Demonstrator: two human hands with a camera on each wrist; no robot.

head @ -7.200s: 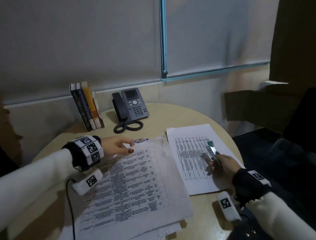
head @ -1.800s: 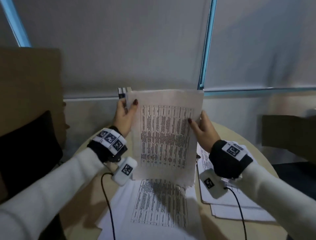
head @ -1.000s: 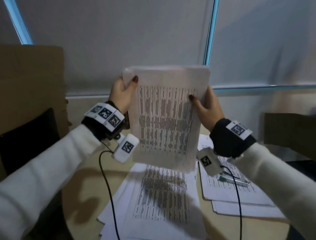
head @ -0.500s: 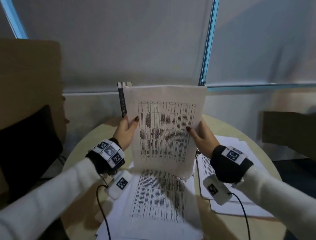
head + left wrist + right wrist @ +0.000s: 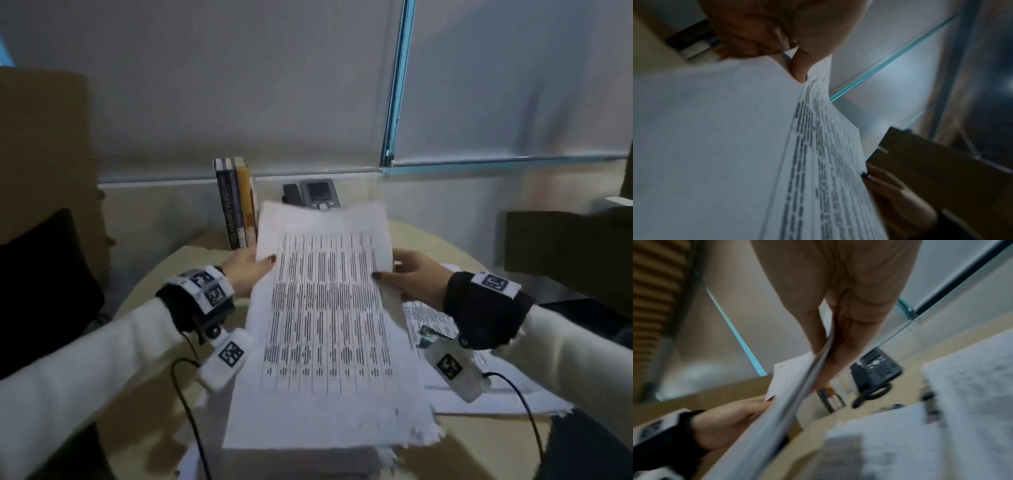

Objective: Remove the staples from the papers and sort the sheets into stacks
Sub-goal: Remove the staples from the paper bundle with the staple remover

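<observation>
I hold a bundle of printed sheets by its two long edges, tilted back low over the round table. My left hand pinches the left edge, thumb on the printed face. My right hand pinches the right edge the same way. In the left wrist view the thumb presses the sheets. The right wrist view shows the bundle edge-on between thumb and fingers. A second stack of sheets lies at the right, with a green-tipped staple remover on it. More sheets lie under the held bundle.
Several upright books and a desk phone stand at the back of the beige table. A window blind runs behind them. A dark chair is at the left. Sensor cables hang from both wrists.
The bundle, held upright a moment ago, has tipped back and come down toward the sheets on the table. Both hands have lowered with it and kept their grip.
</observation>
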